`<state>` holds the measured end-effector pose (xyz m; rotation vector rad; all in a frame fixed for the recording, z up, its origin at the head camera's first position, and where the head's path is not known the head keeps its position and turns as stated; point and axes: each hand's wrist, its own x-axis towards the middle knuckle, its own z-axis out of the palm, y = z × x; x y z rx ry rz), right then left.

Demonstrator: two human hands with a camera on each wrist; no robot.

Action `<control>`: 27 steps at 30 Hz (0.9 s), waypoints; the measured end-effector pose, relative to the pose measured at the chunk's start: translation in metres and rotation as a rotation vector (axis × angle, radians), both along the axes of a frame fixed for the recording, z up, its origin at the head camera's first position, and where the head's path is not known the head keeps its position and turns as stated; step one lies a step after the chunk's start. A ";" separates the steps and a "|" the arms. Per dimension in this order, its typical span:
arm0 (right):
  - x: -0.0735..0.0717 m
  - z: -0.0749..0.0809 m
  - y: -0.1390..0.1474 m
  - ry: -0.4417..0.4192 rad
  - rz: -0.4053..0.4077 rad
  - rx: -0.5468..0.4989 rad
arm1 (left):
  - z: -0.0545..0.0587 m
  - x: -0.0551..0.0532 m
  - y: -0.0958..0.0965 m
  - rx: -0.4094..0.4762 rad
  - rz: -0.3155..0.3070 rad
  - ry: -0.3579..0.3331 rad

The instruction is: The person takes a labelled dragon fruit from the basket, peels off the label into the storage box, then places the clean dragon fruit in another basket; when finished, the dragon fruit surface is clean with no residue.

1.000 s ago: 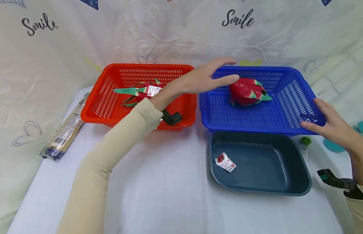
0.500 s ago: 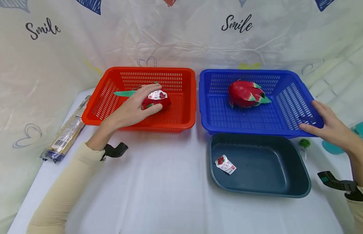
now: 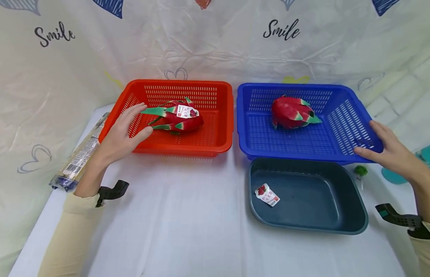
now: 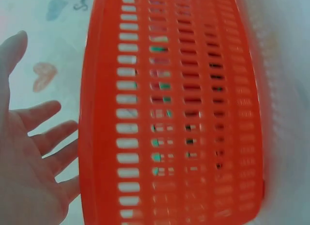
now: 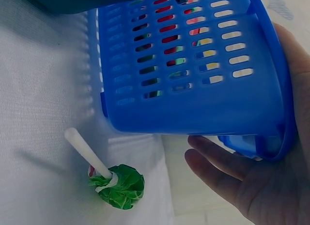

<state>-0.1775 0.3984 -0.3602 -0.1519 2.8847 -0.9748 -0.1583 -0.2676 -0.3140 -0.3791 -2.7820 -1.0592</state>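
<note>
My left hand [image 3: 121, 132] hovers over the front left corner of the red plastic basket [image 3: 215, 148], fingers spread and holding nothing. In the left wrist view the fingers [image 4: 48, 111] show beside the basket's slotted wall. Inside this basket lies a dragon fruit [image 3: 190, 124] with green leaf tips and a white label; its leaves point toward my left hand. My right hand [image 3: 395, 150] holds the blue basket [image 3: 249, 150] by its front right corner, thumb over the rim and fingers outside the end wall. A second dragon fruit [image 3: 287, 111] lies in the blue basket.
A dark teal tub [image 3: 362, 223] stands in front of the blue basket with a white label [image 3: 267, 194] in it. A green-wrapped lollipop [image 3: 360, 170] lies beside the tub. At the far left is a long plastic-wrapped packet [image 3: 77, 157]; a turquoise object [image 3: 395, 175] sits behind my right wrist.
My left hand has swung left from near the blue basket, across the dragon fruit, to the red basket's left side. The right hand has stayed on the blue rim.
</note>
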 end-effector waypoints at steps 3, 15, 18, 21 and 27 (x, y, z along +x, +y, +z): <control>-0.002 0.001 -0.001 0.000 0.023 -0.031 | -0.001 0.001 -0.009 0.013 0.032 0.008; 0.005 0.020 -0.015 0.070 -0.006 0.104 | -0.018 0.000 -0.041 -0.065 0.155 0.030; 0.010 0.028 -0.025 0.174 -0.013 0.166 | -0.023 -0.001 -0.049 -0.092 0.188 0.020; 0.020 0.039 -0.039 0.288 0.019 0.169 | -0.025 -0.002 -0.056 -0.105 0.202 0.002; 0.036 0.064 -0.078 0.440 0.083 0.136 | -0.029 -0.001 -0.065 -0.116 0.209 -0.043</control>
